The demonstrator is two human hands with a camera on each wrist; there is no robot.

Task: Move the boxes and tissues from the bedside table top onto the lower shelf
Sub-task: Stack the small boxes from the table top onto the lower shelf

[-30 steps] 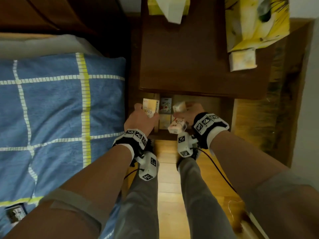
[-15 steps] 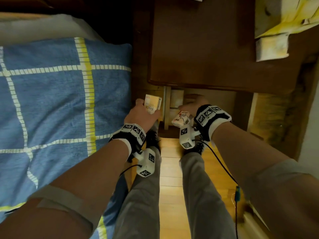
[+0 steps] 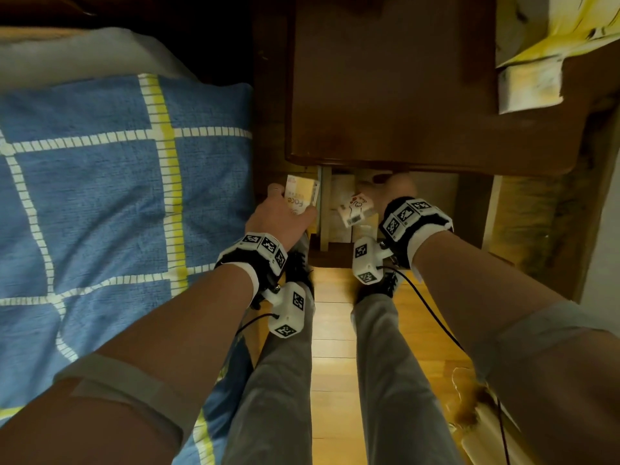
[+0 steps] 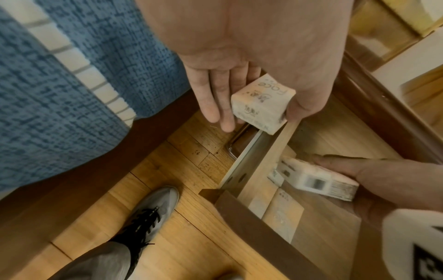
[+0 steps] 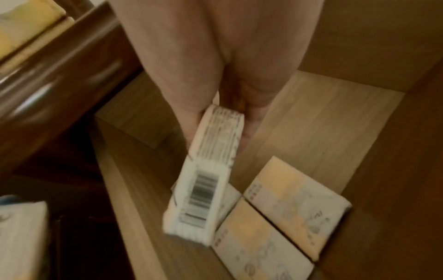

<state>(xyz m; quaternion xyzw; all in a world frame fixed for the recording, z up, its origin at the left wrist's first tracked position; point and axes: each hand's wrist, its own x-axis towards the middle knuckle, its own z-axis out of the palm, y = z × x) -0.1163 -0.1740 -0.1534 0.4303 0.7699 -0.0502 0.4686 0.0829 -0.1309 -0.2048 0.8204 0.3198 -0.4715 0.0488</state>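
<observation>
My left hand (image 3: 288, 209) grips a yellow tissue pack marked "Face" (image 3: 300, 196) over the left wall of the open lower drawer (image 4: 263, 163); thumb and fingers (image 4: 215, 98) pinch the yellow pack (image 4: 261, 106). My right hand (image 3: 392, 193) holds a white tissue pack with a barcode (image 3: 355, 209) inside the drawer, partly under the dark table top (image 3: 385, 95). In the right wrist view the white pack (image 5: 210, 180) hangs on edge just above two yellow packs (image 5: 294, 199) that lie flat. A yellow tissue box (image 3: 553, 25) and a small pale box (image 3: 530, 85) remain on top.
The bed with its blue checked cover (image 3: 100, 196) runs close along the left. My legs and shoes (image 4: 153, 208) stand on the wooden floor (image 3: 332, 364) right before the drawer front (image 4: 275, 236). A wooden side panel (image 3: 536, 213) rises at the right.
Both hands keep their packs. The right hand has reached further in under the table top with the white pack. The view has shifted, pushing the boxes on top toward the upper right.
</observation>
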